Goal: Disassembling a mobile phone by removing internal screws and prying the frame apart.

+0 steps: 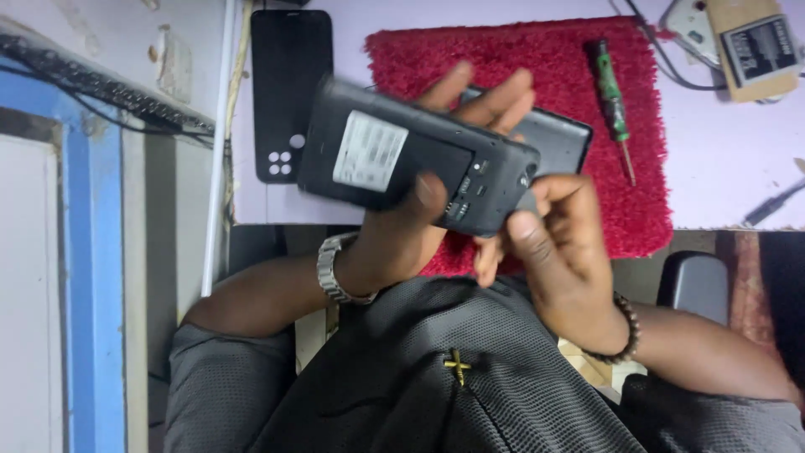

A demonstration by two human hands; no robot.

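My left hand (394,239), with a metal watch on its wrist, grips a dark grey phone (411,164) from below, thumb on its open back and fingers wrapped behind. The back cover is off, and a black battery with a white label (369,151) shows inside. My right hand (553,252), wearing a bead bracelet, pinches the phone's right end between thumb and fingers. A second flat black piece (558,138) sticks out behind the phone; I cannot tell whether it is held or lying on the red mat (637,210).
A black phone back with camera holes (289,92) lies on the pale table, left of the mat. A green-handled screwdriver (612,96) rests on the mat. At the top right are a battery on a wooden block (759,50) and a white adapter (692,25) with cables.
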